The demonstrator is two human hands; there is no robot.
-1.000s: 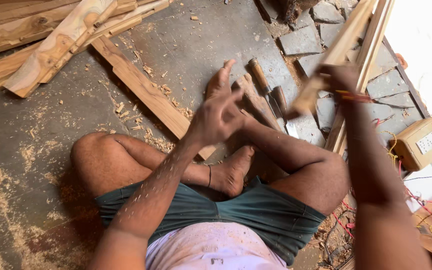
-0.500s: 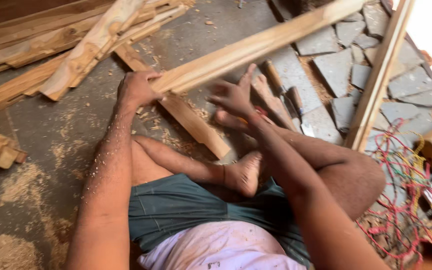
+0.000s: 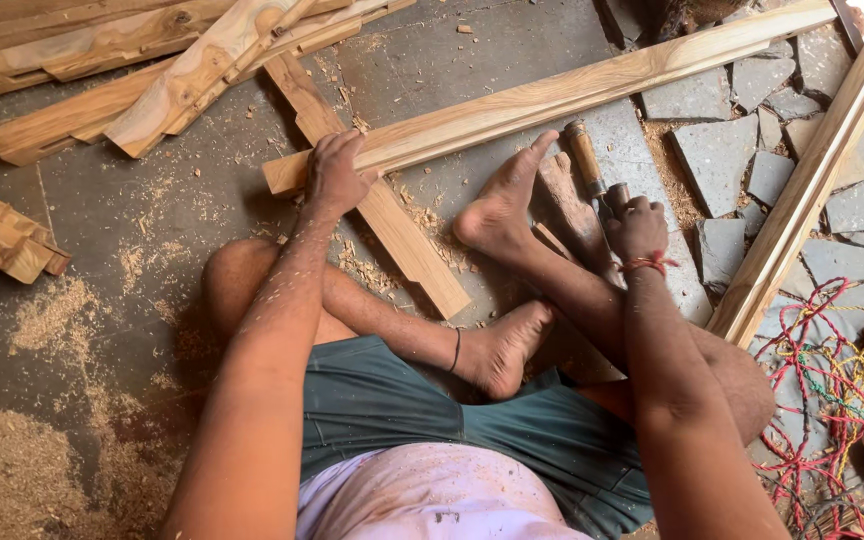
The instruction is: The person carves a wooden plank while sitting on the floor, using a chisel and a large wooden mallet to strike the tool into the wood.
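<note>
The left hand (image 3: 335, 172) presses closed on the long pale wooden plank (image 3: 552, 95), which lies across a shorter brown board (image 3: 372, 195). The right hand (image 3: 637, 225) grips a wooden-handled chisel (image 3: 585, 160) beside the bare foot (image 3: 500, 205). Grey stone pieces (image 3: 717, 150) and sawdust (image 3: 12, 470) lie around.

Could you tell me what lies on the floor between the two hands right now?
In the head view, between the left hand on the long wooden plank and the right hand lies the person's raised foot, beside a wooden-handled chisel.

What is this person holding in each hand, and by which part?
The left hand presses on the near end of the long pale wooden plank. The right hand closes around the wooden-handled chisel, below its handle; the exact grip is hidden.
</note>
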